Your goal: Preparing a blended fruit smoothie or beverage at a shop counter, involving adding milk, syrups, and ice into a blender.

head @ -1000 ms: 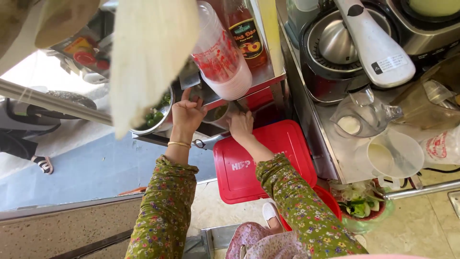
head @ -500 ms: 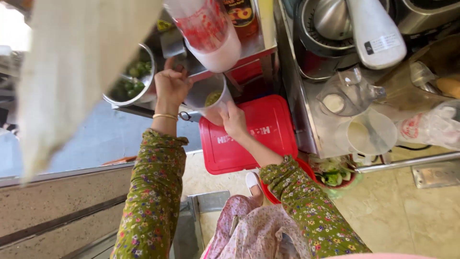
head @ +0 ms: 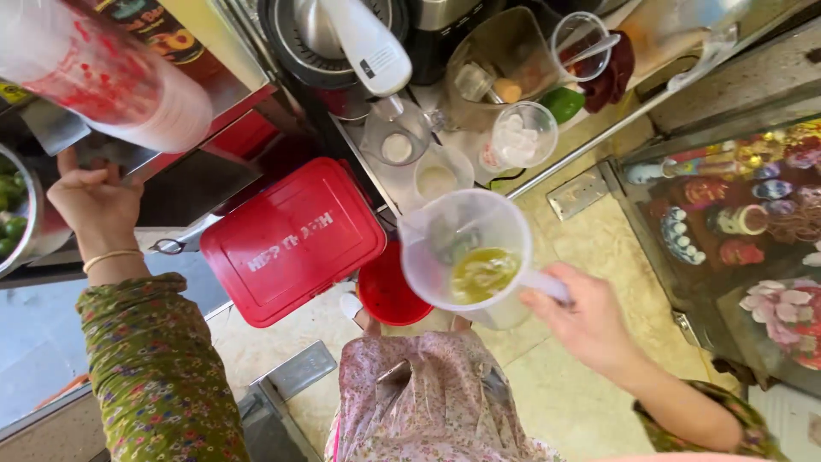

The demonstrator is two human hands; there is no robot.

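The right hand [head: 590,321] is clamped on the handle of a clear jug [head: 466,252] holding yellow-green liquid, at 5 o'clock from the red box [head: 291,239] — best kept level, carried slowly. The left hand [head: 94,201] grips the surface [head: 171,184] edge at 9 o'clock.

A red rectangular lidded box [head: 293,239] with white lettering sits below the metal counter [head: 402,175].
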